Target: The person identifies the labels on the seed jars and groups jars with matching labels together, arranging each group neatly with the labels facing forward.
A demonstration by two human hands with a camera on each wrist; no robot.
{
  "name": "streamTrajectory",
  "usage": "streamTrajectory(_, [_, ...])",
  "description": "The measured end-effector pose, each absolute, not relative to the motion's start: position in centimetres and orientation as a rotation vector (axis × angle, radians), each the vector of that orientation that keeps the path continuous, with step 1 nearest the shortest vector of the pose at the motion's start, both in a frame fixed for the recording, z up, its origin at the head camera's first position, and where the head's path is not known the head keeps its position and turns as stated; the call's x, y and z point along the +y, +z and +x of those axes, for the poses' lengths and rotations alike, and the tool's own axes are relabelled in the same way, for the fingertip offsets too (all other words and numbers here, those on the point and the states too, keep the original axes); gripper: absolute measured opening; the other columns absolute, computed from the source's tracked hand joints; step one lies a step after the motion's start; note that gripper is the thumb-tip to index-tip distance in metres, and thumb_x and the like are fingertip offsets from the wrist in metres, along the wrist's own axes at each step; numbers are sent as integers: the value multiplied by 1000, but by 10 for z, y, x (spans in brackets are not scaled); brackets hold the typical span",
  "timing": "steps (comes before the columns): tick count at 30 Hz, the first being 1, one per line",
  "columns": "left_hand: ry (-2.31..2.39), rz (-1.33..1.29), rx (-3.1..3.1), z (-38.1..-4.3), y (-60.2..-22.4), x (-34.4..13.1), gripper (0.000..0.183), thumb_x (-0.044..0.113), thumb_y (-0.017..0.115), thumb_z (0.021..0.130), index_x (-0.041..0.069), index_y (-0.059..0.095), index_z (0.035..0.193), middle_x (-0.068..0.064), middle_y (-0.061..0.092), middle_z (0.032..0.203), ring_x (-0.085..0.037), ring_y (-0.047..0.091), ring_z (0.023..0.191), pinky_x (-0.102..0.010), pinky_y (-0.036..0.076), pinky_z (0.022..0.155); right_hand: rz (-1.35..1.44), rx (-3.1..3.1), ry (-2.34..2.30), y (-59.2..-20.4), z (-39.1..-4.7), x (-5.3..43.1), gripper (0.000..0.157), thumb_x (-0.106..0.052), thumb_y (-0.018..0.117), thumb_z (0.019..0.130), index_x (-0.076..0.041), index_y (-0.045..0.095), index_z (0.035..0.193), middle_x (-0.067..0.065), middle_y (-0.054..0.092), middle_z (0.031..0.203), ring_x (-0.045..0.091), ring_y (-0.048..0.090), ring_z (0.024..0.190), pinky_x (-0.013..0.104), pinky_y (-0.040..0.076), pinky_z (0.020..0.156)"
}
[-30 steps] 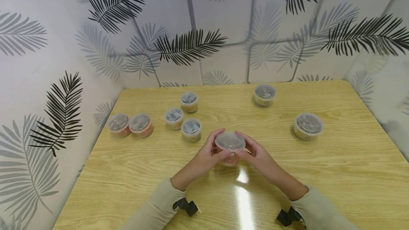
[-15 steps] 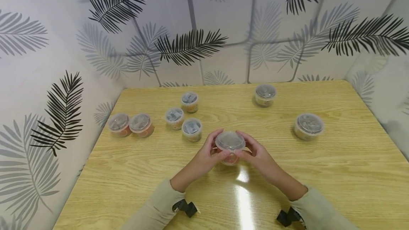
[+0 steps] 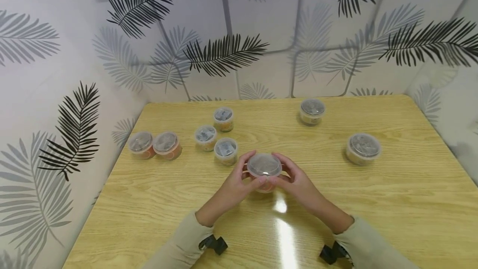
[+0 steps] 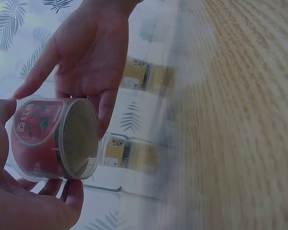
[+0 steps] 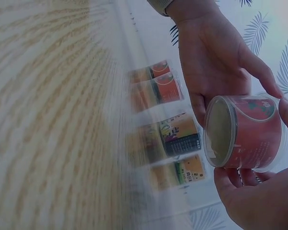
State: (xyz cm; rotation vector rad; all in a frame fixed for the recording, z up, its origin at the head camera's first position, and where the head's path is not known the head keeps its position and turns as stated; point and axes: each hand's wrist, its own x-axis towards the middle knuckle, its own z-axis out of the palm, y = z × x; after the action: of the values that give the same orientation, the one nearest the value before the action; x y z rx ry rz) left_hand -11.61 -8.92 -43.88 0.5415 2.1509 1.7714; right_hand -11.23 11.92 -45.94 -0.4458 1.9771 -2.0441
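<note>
Both hands hold one round tub with a translucent lid, near the middle of the table in the head view. Its red label carries a tomato picture and lettering, seen in the left wrist view on the tub. My left hand grips it from the left, and my right hand from the right. The thumbs meet at the near side, while the other fingers wrap the far sides. In the right wrist view the tub is raised off the table, its base facing the tabletop.
Two red-labelled tubs stand side by side at the left. Three smaller lidded tubs cluster left of centre, close beyond my left hand. On the right, one tub stands near the back edge and another farther forward. A patterned wall borders the wooden table.
Both hands have shifted slightly left with the tub between them, their grip unchanged. The head view has swung a little, and the other tubs stay in place.
</note>
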Motion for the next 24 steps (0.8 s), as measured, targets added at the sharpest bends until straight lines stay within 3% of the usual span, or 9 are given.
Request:
streamTrajectory(7, [1800, 536, 2206, -117, -447, -100, 74, 34, 69, 85, 23, 27, 144, 0, 41, 133, -17, 42, 118, -39, 38, 97, -543, 1912, -2053, -457, -114, 116, 61, -14, 59, 93, -12, 28, 145, 14, 38, 135, 31, 43, 121, 31, 44, 93])
streamTrajectory(15, [1915, 601, 2195, -110, -441, -126, 72, 21, 70, 85, 20, 27, 144, -3, 37, 136, -19, 39, 122, -37, 34, 102, -560, 2128, -1975, -455, -121, 110, 46, -24, 51, 97, -15, 38, 140, 9, 43, 135, 29, 41, 122, 37, 41, 96])
streamTrajectory(21, [1997, 652, 2167, -100, -438, -159, 74, 1, 65, 86, 10, 22, 145, -11, 32, 140, -24, 33, 128, -32, 29, 105, -480, 2164, -1975, -440, -124, 105, 43, -21, 50, 98, -3, 42, 136, 14, 45, 133, 32, 45, 118, 41, 42, 95])
streamTrajectory(24, [2023, 650, 2199, -100, -443, -180, 72, 1, 63, 87, 8, 21, 145, -13, 30, 142, -24, 31, 130, -28, 27, 107, -443, 2192, -1942, -429, -125, 102, 41, -17, 50, 98, 0, 42, 134, 15, 45, 133, 33, 44, 118, 45, 41, 95])
